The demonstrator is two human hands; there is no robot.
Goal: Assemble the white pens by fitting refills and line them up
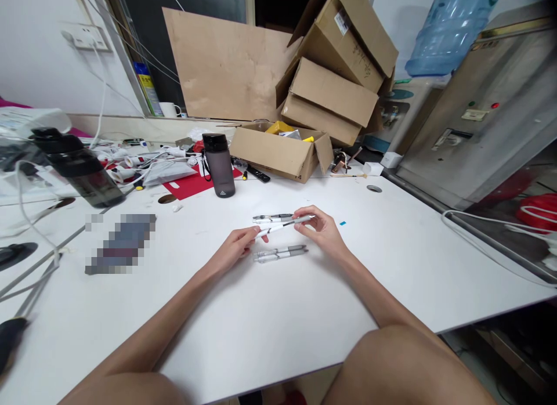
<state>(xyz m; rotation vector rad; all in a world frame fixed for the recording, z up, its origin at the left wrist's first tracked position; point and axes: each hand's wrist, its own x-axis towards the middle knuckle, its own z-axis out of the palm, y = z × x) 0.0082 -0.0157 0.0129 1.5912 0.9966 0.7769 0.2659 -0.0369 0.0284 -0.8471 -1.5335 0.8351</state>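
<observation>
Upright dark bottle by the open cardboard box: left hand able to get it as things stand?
Probably yes, reaching forward: bare tabletop lies between the left hand and the bottle. But that hand holds the white end of a pen, which it would likely need to release first.

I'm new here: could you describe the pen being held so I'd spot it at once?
On the white table, look between the left hand and the right hand. The white-and-grey pen spans them at a slight slant. Unlike the other pens, which lie flat, it is held by both hands.
</observation>
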